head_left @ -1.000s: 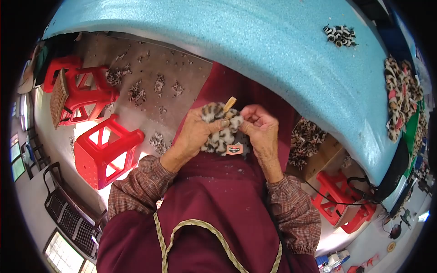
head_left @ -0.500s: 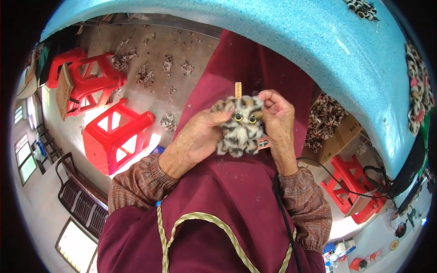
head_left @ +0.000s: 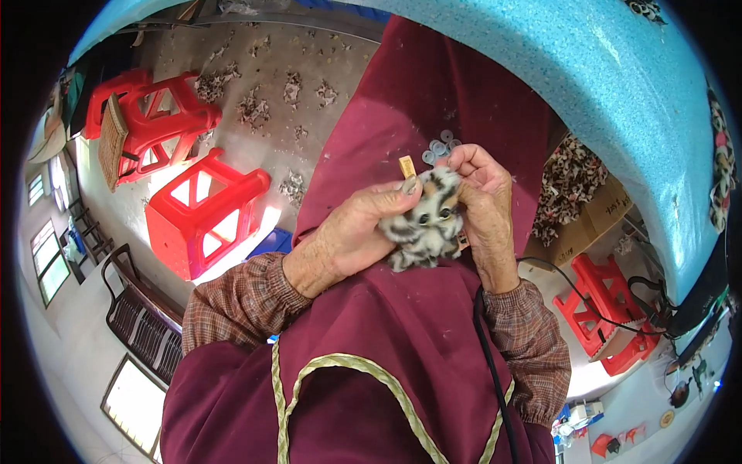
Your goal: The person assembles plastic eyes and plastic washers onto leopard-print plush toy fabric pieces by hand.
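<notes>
A small spotted plush toy (head_left: 423, 236) with yellow-rimmed eyes is held over my lap, turned and tilted. My left hand (head_left: 359, 228) grips its left side, thumb on top near a tan fabric tag (head_left: 406, 166). On the other side my right hand (head_left: 488, 209) is closed around the toy's right edge, thumb and forefinger pinched at its upper corner. Whatever is between those fingertips is too small to tell. Several translucent plastic washers (head_left: 437, 148) lie on the maroon apron (head_left: 371, 325) just beyond the right fingertips. A second, darker tag shows partly beside the right palm.
A blue speckled table (head_left: 541, 69) curves across the far side, with spotted plush pieces (head_left: 720, 166) on it. At the right stands a cardboard box (head_left: 591, 232) of plush scraps. Red stools (head_left: 205, 209) are at the left, another red stool (head_left: 599, 309) at the right. Scraps litter the floor.
The plush toy has tilted and turned, its face now angled to the right and more bunched between my hands. The washers on the apron have come into sight.
</notes>
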Demonstrator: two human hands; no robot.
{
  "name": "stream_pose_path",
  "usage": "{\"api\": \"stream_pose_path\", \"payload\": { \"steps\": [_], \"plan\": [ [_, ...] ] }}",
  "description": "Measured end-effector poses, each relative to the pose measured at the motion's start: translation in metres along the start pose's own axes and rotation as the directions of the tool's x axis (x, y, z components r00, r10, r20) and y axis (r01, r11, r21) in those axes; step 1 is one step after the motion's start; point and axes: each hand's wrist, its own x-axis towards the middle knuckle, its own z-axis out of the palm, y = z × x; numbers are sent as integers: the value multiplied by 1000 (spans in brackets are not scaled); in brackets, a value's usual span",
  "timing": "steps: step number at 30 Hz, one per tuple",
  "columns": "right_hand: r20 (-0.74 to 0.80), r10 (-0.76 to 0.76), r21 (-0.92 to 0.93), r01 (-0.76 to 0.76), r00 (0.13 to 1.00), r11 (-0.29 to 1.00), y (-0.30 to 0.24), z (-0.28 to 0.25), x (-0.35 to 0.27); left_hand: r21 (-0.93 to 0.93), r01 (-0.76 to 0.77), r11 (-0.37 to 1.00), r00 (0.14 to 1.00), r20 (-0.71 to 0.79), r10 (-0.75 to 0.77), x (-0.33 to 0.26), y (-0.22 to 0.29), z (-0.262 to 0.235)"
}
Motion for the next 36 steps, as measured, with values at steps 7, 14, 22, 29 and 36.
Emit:
{"api": "stream_pose_path", "payload": {
  "steps": [7,14,22,29,36],
  "plan": [
    [62,121,194,-131,991,972,10,7,-5,151,-124,981,982,161,100,-21,-13,-4],
    [141,-19,-187,46,990,981,-7,0,1,142,-106,984,983,167,82,-20,11,-14],
    [226,28,-440,76,974,895,-18,7,-5,26,-38,999,999,11,38,-13,7,-8],
    [141,50,-142,-30,989,989,-5,3,-8,94,-7,996,1000,17,5,-12,0,-10],
    [134,110,13,-112,985,994,-2,-1,-10,-17,12,1000,1000,25,-12,-12,-11,-8]
  ]
}}
